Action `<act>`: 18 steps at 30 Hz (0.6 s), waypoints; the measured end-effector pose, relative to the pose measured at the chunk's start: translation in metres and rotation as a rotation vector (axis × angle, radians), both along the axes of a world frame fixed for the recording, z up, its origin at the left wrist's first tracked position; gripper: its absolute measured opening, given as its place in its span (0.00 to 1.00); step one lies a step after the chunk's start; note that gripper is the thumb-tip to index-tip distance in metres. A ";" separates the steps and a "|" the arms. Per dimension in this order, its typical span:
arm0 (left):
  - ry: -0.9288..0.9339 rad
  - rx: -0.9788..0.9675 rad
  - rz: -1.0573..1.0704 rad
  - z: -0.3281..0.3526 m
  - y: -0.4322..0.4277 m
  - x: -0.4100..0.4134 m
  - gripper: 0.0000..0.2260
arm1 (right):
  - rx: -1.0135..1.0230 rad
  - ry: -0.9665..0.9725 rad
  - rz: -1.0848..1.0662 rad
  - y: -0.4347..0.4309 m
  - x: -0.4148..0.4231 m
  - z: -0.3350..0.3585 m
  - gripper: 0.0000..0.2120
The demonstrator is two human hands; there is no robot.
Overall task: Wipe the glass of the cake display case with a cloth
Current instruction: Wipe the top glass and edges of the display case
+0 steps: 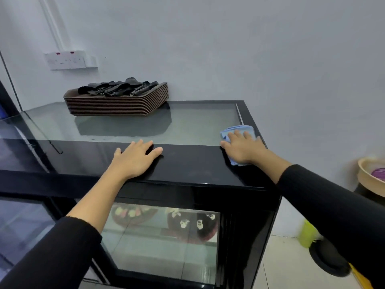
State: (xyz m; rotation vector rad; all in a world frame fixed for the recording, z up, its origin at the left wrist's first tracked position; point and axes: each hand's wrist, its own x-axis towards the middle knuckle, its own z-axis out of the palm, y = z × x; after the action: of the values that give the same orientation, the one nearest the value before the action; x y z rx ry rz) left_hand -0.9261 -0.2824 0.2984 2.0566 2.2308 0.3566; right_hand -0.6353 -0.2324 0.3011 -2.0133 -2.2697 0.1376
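The cake display case [193,174] is black-framed, with a glass top [198,124] and a glass front [162,247] showing cakes inside. My right hand [242,148] lies flat on a light blue cloth [239,130] at the top's right end, pressing it where the glass meets the black band. My left hand [135,158] rests palm down, fingers spread, on the black front band, holding nothing.
A stack of brown trays [116,103] with black tongs on top stands at the back of the glass top, against the white wall. A wall socket [66,59] is above it. On the floor at right are a beige bowl [370,174], a green item [308,234] and a black round object [327,261].
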 end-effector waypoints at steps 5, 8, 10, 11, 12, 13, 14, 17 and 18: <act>-0.023 0.013 -0.085 -0.002 -0.001 -0.009 0.29 | 0.031 0.014 0.344 -0.087 -0.092 -0.004 0.27; -0.219 0.034 -0.221 0.007 -0.013 -0.028 0.22 | 0.011 0.037 0.332 -0.108 -0.071 -0.001 0.27; -0.347 0.062 -0.273 0.012 -0.017 -0.060 0.17 | -0.034 0.041 0.151 -0.092 -0.044 0.001 0.26; -0.357 0.075 -0.290 0.015 -0.016 -0.079 0.16 | -0.037 0.044 0.032 -0.081 -0.037 0.003 0.26; -0.347 0.080 -0.297 0.018 -0.012 -0.101 0.16 | -0.032 0.040 -0.084 -0.069 -0.037 0.004 0.26; -0.331 0.086 -0.295 0.020 -0.008 -0.122 0.17 | -0.023 0.010 -0.178 -0.054 -0.047 0.003 0.26; -0.317 0.088 -0.286 0.022 -0.001 -0.142 0.19 | -0.021 -0.019 -0.238 -0.041 -0.064 0.001 0.28; -0.248 0.051 -0.267 0.024 0.027 -0.181 0.24 | -0.032 -0.058 -0.190 -0.018 -0.146 0.001 0.29; -0.215 0.026 -0.275 0.022 0.036 -0.188 0.24 | -0.034 -0.060 -0.118 -0.022 -0.176 0.002 0.28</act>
State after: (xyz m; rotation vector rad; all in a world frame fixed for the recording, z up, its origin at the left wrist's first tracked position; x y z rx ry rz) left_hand -1.1145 -0.2465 0.3204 2.1822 1.8042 0.5529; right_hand -0.8111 -0.2548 0.3033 -2.1905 -2.1901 0.1085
